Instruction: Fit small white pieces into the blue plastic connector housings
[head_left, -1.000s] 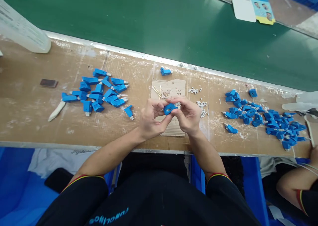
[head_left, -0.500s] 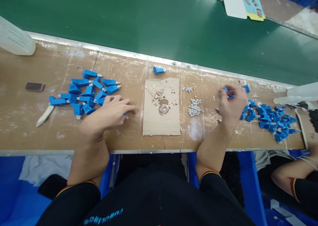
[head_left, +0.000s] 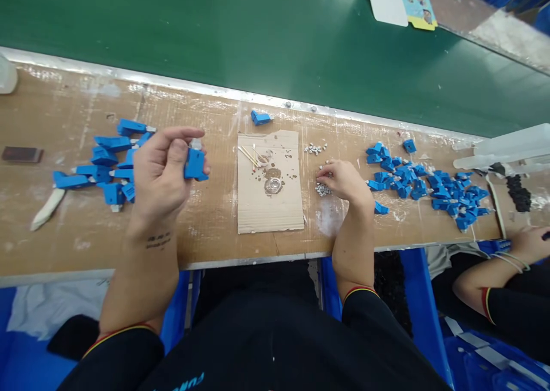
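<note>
Raised over the left part of the bench, my left hand (head_left: 158,176) is closed on a blue plastic part (head_left: 195,164) with a pale tip pointing up. My right hand (head_left: 346,180) reaches down to a small pile of grey pieces (head_left: 323,190), its thumb and fingers pinched together at the pile; whatever is between the fingertips is too small to make out. Left of that pile lies a cardboard sheet (head_left: 270,216) bearing several cotton swabs (head_left: 248,156) and a wet, clear round patch (head_left: 272,186).
Blue parts (head_left: 103,156) lie at the left, partly behind my left hand. Another heap of blue parts (head_left: 404,176) spreads at the right. A single blue part (head_left: 260,117) sits beyond the cardboard. A green surface (head_left: 258,41) runs behind the bench. A co-worker's arm (head_left: 485,276) is at far right.
My left hand has lifted off the bench and turned, now showing a blue part in its grip. My right hand has moved left from the right-hand blue parts to the grey pieces.
</note>
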Tool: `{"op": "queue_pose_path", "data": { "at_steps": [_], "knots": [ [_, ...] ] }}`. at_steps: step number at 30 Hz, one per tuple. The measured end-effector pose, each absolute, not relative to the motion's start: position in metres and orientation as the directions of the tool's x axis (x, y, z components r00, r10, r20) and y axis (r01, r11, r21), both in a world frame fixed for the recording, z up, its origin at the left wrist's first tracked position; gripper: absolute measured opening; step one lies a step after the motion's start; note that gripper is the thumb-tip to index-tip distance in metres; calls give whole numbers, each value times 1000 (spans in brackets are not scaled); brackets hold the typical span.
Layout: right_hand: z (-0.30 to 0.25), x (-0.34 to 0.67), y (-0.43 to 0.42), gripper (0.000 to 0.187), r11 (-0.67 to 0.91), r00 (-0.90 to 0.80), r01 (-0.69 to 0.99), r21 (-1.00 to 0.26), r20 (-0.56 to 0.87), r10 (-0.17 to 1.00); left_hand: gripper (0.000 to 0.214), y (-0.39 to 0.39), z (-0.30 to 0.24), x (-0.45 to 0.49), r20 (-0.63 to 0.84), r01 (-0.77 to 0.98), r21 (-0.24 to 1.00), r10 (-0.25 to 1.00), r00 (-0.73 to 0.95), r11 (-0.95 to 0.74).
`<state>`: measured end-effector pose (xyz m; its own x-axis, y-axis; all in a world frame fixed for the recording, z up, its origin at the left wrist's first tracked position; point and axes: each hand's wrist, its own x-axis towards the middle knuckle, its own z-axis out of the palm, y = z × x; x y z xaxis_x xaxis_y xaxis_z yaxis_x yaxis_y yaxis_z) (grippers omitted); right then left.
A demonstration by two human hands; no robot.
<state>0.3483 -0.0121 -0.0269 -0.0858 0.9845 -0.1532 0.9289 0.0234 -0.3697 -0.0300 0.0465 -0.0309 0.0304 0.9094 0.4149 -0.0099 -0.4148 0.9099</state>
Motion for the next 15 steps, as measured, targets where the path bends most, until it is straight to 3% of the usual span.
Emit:
{"op": "queue_pose_path", "data": {
  "at_steps": [3, 8, 11, 15],
  "knots": [
    [-21, 343, -13, 14, 95, -124, 879, -468, -31, 992, 41, 38, -28, -10, 232, -297, 936, 965, 119, -189],
    [-5, 303, -24, 10, 364, -118, 537, -761, 359, 926, 55, 12, -19, 22, -45, -359, 913, 924, 381, 192],
    [-2, 268, -30, 5, 496, -177, 401, -770, 466, 867, 53, -1, -18, 38, -142, -347, 875, 864, 483, 337],
    [-6, 247, -30, 10, 588, -229, 448, -673, 550, 803, 54, -4, -22, 46, -205, -398, 815, 852, 482, 421]
  ]
}}
